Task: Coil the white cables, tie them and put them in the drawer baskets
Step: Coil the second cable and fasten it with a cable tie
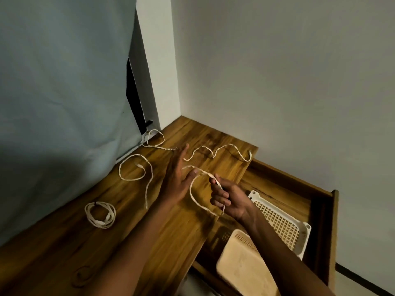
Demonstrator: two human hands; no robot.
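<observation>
My right hand (227,198) is closed around a white cable (195,199), which forms a loop hanging from my fist up to my left thumb. My left hand (178,178) is flat and spread, fingers pointing away, with the cable draped over the thumb. The same cable trails off across the wooden desk (128,221) in waves toward the far right corner (222,149). A second loose white cable (136,169) curls on the desk to the left. A coiled, tied cable (100,214) lies at the near left.
An open wooden drawer (320,210) at the right holds a white lattice basket (282,223) and a beige basket (241,261). A pale curtain (64,103) hangs at the left. White walls close off the corner behind the desk.
</observation>
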